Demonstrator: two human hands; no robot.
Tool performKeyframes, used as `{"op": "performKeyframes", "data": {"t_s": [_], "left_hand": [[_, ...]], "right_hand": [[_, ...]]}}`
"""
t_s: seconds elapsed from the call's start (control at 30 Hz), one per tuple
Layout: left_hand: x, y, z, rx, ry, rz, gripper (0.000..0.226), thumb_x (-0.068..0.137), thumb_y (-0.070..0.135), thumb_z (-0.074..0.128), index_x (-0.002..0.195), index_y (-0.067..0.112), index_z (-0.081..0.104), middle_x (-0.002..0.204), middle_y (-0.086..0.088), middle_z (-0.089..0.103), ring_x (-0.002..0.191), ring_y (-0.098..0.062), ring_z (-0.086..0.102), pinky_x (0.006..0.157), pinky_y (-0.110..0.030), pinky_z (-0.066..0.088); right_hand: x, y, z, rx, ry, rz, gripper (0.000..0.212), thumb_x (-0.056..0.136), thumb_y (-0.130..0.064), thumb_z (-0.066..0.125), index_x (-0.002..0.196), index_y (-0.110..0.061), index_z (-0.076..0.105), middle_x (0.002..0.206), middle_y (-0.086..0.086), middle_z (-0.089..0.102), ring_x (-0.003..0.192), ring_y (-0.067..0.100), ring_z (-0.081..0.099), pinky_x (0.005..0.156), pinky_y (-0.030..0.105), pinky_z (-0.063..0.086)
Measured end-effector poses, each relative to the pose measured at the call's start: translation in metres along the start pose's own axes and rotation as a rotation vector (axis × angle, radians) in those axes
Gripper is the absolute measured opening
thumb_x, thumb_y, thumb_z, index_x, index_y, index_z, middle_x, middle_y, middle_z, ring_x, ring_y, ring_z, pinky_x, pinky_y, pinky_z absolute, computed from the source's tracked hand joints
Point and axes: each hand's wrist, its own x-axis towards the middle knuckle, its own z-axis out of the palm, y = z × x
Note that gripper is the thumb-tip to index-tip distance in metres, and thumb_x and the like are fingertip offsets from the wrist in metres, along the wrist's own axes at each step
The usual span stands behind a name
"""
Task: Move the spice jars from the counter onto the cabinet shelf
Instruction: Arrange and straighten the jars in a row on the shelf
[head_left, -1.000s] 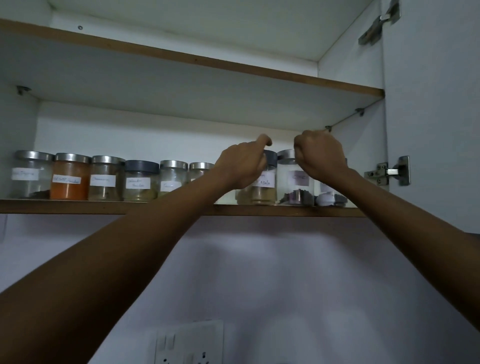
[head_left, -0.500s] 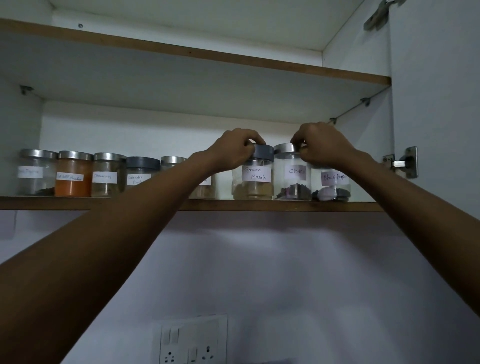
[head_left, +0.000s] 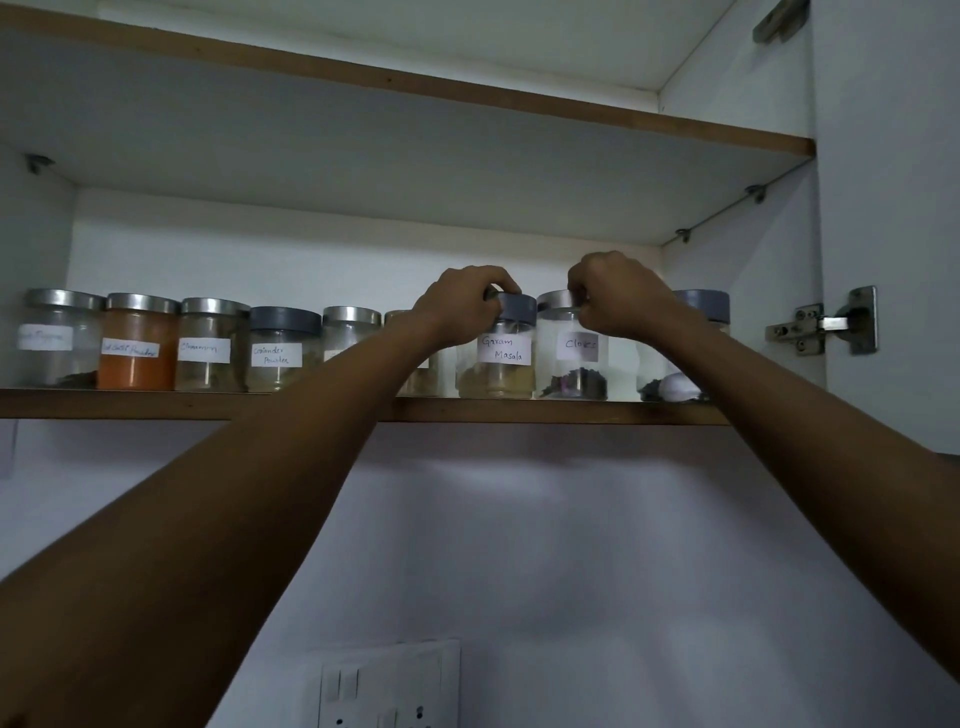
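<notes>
Several labelled glass spice jars stand in a row on the wooden-edged cabinet shelf (head_left: 156, 404). My left hand (head_left: 462, 304) grips the grey lid of the Garam Masala jar (head_left: 498, 358), which rests on the shelf. My right hand (head_left: 618, 299) pinches the silver lid of the Cloves jar (head_left: 574, 358) right beside it. A grey-lidded jar (head_left: 701, 312) at the far right is mostly hidden behind my right forearm. Further left stand the coriander powder jar (head_left: 278, 351), a pale powder jar (head_left: 208, 345), an orange chilli powder jar (head_left: 137, 345) and a nearly clear jar (head_left: 60, 338).
An upper shelf (head_left: 467, 98) hangs close above the jars. The open cabinet door (head_left: 893, 208) with its metal hinge (head_left: 831, 323) stands at the right. A white wall socket panel (head_left: 387, 686) sits on the wall below.
Both hands have shifted from the jars' fronts up to their lids, uncovering the Garam Masala and Cloves labels. The two jars now stand a little apart from the rightmost jar.
</notes>
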Motion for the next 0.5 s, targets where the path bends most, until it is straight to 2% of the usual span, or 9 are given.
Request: {"op": "performKeyframes", "data": {"t_s": [0.17,0.27,0.37,0.5], "left_hand": [[0.019,-0.012,0.0,0.19,-0.18,-0.039,0.031,0.096,0.01,0.041,0.123,0.011,0.054,0.129,-0.012,0.056,0.113,-0.029,0.05,0.082,-0.026,0.034],[0.028,-0.018,0.002,0.264,-0.254,-0.081,0.029,0.095,0.014,0.046,0.123,0.011,0.052,0.126,-0.013,0.056,0.112,-0.029,0.05,0.083,-0.028,0.035],[0.037,-0.025,0.008,0.305,-0.298,-0.118,0.028,0.095,0.017,0.045,0.122,0.014,0.049,0.122,-0.014,0.057,0.103,-0.028,0.05,0.089,-0.036,0.039],[0.047,-0.041,0.019,0.426,-0.306,-0.132,0.024,0.094,0.021,0.042,0.117,0.025,0.045,0.118,-0.011,0.058,0.105,-0.03,0.049,0.102,-0.044,0.033]], "right_hand": [[0.013,-0.009,0.013,-0.008,-0.042,-0.003,0.016,0.081,-0.01,0.058,0.086,0.005,0.06,0.086,0.018,0.057,0.074,0.03,0.05,0.064,0.034,0.041],[0.02,-0.015,0.021,-0.03,-0.069,-0.001,0.023,0.086,-0.02,0.057,0.088,0.002,0.058,0.085,0.015,0.051,0.074,0.028,0.045,0.065,0.031,0.035],[0.028,-0.019,0.032,-0.035,-0.114,0.013,0.022,0.088,-0.021,0.054,0.092,0.001,0.056,0.085,0.013,0.045,0.077,0.027,0.043,0.067,0.032,0.035],[0.04,-0.017,0.05,-0.017,-0.135,0.025,0.017,0.088,-0.018,0.052,0.091,-0.002,0.055,0.089,0.016,0.049,0.086,0.032,0.051,0.069,0.032,0.035]]}}
